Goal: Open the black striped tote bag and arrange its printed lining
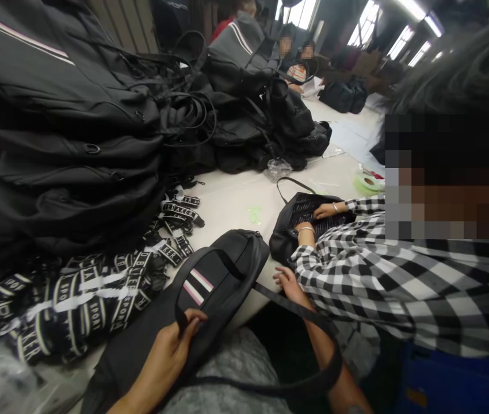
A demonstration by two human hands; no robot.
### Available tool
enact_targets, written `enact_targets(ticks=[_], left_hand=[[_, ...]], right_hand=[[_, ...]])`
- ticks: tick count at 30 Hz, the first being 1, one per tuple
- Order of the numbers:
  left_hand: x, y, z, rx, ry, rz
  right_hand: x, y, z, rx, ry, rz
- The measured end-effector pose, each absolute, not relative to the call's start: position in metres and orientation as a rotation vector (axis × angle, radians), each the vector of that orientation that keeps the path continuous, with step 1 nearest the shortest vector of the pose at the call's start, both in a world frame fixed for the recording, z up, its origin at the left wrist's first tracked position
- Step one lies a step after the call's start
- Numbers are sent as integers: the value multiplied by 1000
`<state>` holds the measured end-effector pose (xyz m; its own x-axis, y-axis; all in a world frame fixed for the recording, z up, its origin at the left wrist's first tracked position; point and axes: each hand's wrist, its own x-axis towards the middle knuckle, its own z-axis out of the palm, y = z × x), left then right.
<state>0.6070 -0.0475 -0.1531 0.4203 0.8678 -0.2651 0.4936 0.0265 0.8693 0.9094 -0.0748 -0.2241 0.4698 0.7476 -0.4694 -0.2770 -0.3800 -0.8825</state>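
The black bag (227,296) bears a white-and-pink striped patch (198,286). Left hand (175,342) pinches its handle (178,310); right hand (290,283) is loosely spread.

Head-worn view, forward and down.

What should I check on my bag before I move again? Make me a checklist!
1. Left hand on the striped bag's handle: ok, fingers closed on it.
2. Right hand free: ok, its fingers are open.
3. Long strap clear of your right arm: not ok, it crosses it.
4. Room beside the co-worker's checked sleeve: not ok, your right hand is very close.
5. Bag zipped: cannot tell.
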Motion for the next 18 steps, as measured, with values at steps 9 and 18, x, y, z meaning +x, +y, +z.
enact_targets(ticks=[9, 18], left_hand=[[592, -58, -138, 1855, 1091, 342], [576, -69, -149, 2448, 915, 655]], right_hand=[[867, -57, -129, -1483, -1158, 590], [827, -87, -123, -1519, -1753, 876]])
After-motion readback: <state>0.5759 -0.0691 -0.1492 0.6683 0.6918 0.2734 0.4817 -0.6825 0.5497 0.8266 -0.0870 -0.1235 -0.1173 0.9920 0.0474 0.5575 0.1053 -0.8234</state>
